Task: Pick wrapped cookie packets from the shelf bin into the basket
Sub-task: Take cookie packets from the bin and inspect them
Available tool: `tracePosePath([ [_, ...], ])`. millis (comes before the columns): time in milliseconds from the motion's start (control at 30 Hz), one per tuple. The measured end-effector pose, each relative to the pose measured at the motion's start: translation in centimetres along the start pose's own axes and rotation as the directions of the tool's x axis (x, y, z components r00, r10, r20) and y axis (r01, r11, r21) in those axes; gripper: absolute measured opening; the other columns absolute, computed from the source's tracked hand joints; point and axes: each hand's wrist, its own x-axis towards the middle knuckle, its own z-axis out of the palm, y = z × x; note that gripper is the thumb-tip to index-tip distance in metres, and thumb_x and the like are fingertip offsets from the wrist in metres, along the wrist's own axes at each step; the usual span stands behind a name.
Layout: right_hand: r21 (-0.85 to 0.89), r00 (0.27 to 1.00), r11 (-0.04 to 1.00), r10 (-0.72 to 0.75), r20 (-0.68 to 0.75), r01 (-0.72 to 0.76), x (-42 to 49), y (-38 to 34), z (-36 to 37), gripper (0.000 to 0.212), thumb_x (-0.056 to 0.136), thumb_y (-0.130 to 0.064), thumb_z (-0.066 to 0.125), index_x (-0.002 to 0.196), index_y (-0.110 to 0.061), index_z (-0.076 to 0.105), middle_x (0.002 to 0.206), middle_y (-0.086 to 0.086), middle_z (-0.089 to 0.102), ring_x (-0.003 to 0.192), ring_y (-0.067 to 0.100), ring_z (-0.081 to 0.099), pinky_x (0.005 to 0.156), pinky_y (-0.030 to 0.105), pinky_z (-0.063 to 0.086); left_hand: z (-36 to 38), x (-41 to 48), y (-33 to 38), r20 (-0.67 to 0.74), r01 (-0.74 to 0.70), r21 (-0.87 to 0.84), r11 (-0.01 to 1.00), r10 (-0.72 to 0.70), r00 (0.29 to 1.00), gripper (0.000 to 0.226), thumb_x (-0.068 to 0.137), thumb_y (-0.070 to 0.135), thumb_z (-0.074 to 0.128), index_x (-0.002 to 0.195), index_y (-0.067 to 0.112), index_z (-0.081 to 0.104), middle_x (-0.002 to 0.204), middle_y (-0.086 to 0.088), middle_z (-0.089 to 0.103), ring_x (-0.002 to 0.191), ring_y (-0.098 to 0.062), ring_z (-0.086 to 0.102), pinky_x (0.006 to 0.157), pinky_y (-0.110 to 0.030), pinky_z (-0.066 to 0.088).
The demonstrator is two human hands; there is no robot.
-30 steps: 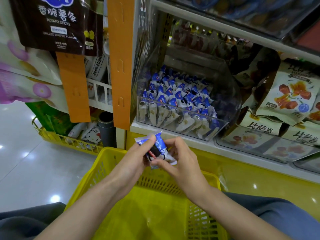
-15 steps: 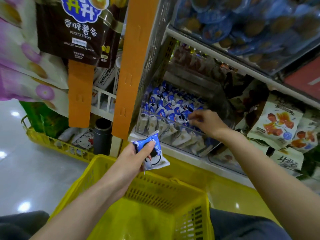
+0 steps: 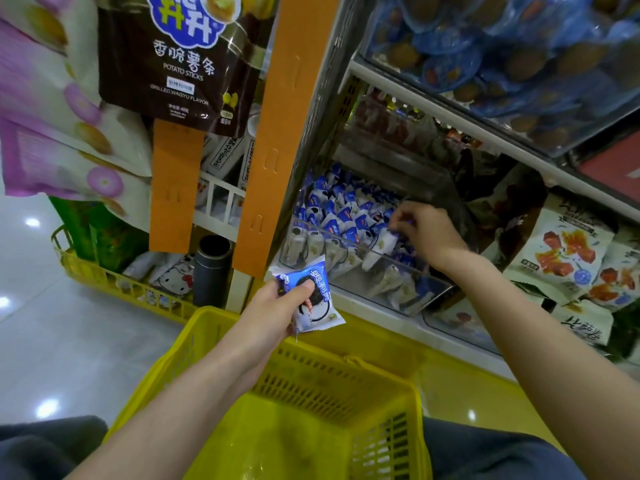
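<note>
Grips one cookie packet (image 3: pixel 311 299) in the left hand (image 3: pixel 273 306), thumb across its printed face, just above the far rim of the yellow basket (image 3: pixel 214 337). Probably keeps it there, not dropped yet, to have a short way down.

Reaches with the right hand (image 3: pixel 427 230) over the clear front wall of the shelf bin (image 3: pixel 398 289), up and to the right of the left hand. Pinches there the white end of a second packet (image 3: pixel 386 242) with curled fingers, tilted up out of the pile (image 3: pixel 332 209) beside the knuckles. Seems to take packets by an end because they lie tightly together.
</note>
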Motion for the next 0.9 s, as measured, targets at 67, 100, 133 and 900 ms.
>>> tracePosePath([
  [67,0.051,0.989,0.999,0.002,-0.148,0.005,-0.5,-0.5,-1.0,0.019,0.091,-0.013,0.054,0.076,-0.025,0.054,0.075,-0.006,0.058,0.068,0.009,0.054,0.069,0.029,0.046,0.1,-0.2,0.2,-0.007,0.010,0.009,1.000,-0.010,1.000,0.020,0.093,0.024,0.052,0.111,0.018,0.057,0.088,-0.001,0.071,0.070,-0.007,0.069,0.072,-0.029,0.054],
  [100,0.100,0.978,0.994,-0.014,-0.210,0.036,-0.9,-0.9,-1.6,0.017,0.091,-0.014,0.053,0.078,-0.025,0.054,0.075,-0.006,0.058,0.069,0.011,0.056,0.068,0.030,0.048,0.1,-0.2,0.3,-0.012,0.018,0.004,1.000,-0.018,1.000,0.024,0.093,0.024,0.051,0.115,0.014,0.056,0.090,-0.004,0.071,0.070,-0.009,0.069,0.069,-0.029,0.055],
  [133,0.160,0.965,0.983,-0.048,-0.257,0.091,-1.5,-1.4,-2.2,0.017,0.091,-0.014,0.054,0.080,-0.026,0.055,0.074,-0.008,0.058,0.070,0.011,0.057,0.069,0.028,0.050,0.2,-0.2,0.4,-0.018,0.029,-0.013,0.999,-0.029,0.999,0.029,0.093,0.025,0.051,0.118,0.011,0.055,0.093,-0.008,0.070,0.072,-0.012,0.068,0.067,-0.030,0.055],
  [900,0.594,0.908,0.766,-0.034,0.418,-0.245,-10.2,-6.4,1.0,0.009,0.087,-0.020,0.062,0.095,-0.021,0.065,0.076,-0.014,0.067,0.065,-0.004,0.059,0.056,0.009,0.045,0.7,-2.0,0.8,0.267,-0.012,-0.058,0.998,0.027,0.963,0.049,0.074,0.039,0.060,0.118,0.018,0.058,0.105,-0.007,0.071,0.096,-0.023,0.068,0.071,-0.033,0.058],
])
